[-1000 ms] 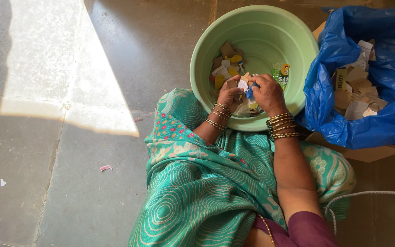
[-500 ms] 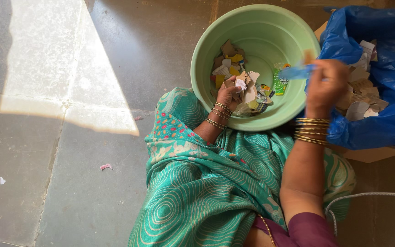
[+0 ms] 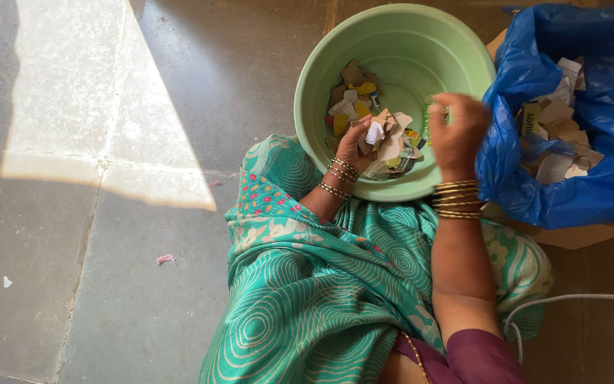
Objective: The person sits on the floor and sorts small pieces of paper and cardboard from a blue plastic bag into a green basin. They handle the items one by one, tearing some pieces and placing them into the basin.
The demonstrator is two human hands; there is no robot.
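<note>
Our right hand [image 3: 458,126] is back over the green basin [image 3: 321,64] from the blue bag [image 3: 591,192], grip unclear; our left hand [image 3: 357,146] still pinches card scraps [image 3: 386,135].

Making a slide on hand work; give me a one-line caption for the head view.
Left hand grips paper scraps over a green basin; right hand hovers beside a blue bag.

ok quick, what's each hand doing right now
Left hand: closed on a bunch of torn card scraps over the green basin.
Right hand: above the basin's right side, blurred; grip cannot be told.
</note>
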